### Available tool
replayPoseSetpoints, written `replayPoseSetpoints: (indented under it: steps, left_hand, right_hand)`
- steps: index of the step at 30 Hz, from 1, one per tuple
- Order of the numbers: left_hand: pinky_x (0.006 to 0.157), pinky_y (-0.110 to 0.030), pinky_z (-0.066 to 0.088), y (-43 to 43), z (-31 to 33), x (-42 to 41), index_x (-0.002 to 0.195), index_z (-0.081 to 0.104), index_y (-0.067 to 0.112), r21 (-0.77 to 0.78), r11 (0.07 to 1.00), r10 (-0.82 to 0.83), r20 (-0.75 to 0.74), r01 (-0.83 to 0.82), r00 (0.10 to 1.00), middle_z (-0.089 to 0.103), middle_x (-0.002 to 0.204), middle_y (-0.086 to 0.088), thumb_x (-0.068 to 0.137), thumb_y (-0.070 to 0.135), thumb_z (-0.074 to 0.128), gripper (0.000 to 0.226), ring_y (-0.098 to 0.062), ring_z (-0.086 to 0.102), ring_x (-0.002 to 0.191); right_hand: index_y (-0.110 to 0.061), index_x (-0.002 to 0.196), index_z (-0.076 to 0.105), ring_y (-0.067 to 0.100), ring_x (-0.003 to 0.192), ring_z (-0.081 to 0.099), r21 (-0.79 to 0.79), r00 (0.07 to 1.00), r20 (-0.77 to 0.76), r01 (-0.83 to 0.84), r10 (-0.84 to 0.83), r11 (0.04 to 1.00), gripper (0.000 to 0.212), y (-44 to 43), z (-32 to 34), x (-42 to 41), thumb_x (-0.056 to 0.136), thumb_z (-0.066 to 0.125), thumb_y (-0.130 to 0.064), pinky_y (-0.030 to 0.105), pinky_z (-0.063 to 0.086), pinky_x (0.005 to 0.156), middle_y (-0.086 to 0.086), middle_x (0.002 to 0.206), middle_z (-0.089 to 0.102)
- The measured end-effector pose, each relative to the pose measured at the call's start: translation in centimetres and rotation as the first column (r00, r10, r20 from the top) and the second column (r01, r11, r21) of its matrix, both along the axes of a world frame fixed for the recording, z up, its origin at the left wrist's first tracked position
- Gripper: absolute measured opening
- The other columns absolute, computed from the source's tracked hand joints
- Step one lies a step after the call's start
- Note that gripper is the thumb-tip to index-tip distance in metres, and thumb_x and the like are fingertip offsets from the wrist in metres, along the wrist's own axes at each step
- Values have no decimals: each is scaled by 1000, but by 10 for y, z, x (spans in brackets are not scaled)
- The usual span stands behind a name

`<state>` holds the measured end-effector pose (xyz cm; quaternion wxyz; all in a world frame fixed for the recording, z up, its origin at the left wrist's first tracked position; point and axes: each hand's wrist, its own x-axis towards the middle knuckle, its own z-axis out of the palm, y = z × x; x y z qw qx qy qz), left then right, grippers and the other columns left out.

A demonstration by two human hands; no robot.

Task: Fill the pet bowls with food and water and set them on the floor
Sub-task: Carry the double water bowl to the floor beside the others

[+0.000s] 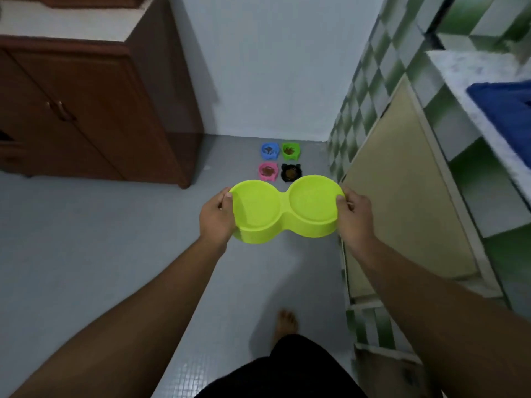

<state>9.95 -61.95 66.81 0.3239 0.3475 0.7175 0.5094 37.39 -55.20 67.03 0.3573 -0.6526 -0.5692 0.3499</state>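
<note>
I hold a lime-yellow double pet bowl (pixel 284 209) level in front of me, well above the floor. My left hand (pixel 217 218) grips its left end and my right hand (pixel 355 215) grips its right end. Whether its two wells hold anything I cannot tell. On the grey floor near the far wall stand small bowls with brown food in them: a blue bowl (pixel 270 150), a green bowl (pixel 290 150), a pink bowl (pixel 268 171) and a black bowl (pixel 290 173).
A brown wooden cabinet (pixel 86 110) stands at the left. At the right a green-and-white tiled counter (pixel 488 81) with a beige door (pixel 402 182) carries a blue tub (pixel 505 101). My bare foot (pixel 286 323) is on the grey floor (pixel 115 254).
</note>
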Motion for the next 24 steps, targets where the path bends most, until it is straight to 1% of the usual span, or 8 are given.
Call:
replayPoseSetpoints:
  steps: [4,7,11,13,15,18,20,24]
  left_hand:
    - [81,-25,46,39,-10,-16,114,75,4,-19,991,134,-47,-135,990,75,111,-16,107,19,51,29,-23,67,100]
    - [91,-34,50,69,-13,-27,116,75,7,-8,981,193,-22,-194,981,76,110,-11,107,21,51,29,-21,67,102]
    - [89,-19,43,116,-7,-43,126,72,6,-15,960,278,-34,-279,960,68,114,4,107,18,52,30,-15,63,111]
    - [87,-16,42,140,-8,-52,129,71,8,-11,959,283,-38,-284,958,68,116,5,107,18,53,30,-11,62,111]
    - [83,-16,44,164,-13,-63,128,72,11,7,963,271,-39,-271,962,68,112,6,107,18,52,30,-7,62,106]
    - [87,-23,46,205,-24,-82,126,73,12,25,959,281,-8,-281,960,70,113,4,107,18,52,29,-13,64,109]
    - [90,-26,49,233,-32,-95,126,73,13,3,956,292,18,-292,956,73,116,3,107,20,53,29,-14,65,110]
    - [100,-36,53,284,-52,-118,128,73,14,-34,947,319,42,-318,947,75,122,-5,105,23,55,30,-18,67,116]
  right_hand:
    - [-11,136,63,28,108,61,-34,993,23,-119,120,992,43,71,5,-28,98,54,-29,38,49,100,16,119,61]
    - [-12,139,61,32,113,57,-65,980,66,-181,186,981,38,119,6,-44,102,55,-18,29,42,99,22,125,53]
    - [-14,139,61,33,106,61,-52,967,43,-248,250,967,40,177,0,-67,100,57,-22,39,47,104,19,119,53]
    - [-13,139,61,31,106,59,-63,963,60,-258,262,964,39,206,-2,-78,101,57,-19,28,43,101,18,117,52]
    - [-13,140,60,26,106,56,-65,959,85,-266,271,962,39,233,-4,-89,101,56,-17,20,37,91,21,120,52]
    - [-13,140,60,29,109,57,-49,951,111,-284,288,958,39,274,-12,-108,101,57,-17,22,37,88,23,121,54]
    - [-14,139,61,30,109,58,-60,953,113,-274,280,960,39,305,-19,-122,100,57,-17,25,40,92,22,122,54]
    - [-13,135,64,30,109,61,-66,958,84,-271,276,960,38,366,-33,-152,98,58,-20,40,47,104,21,125,57]
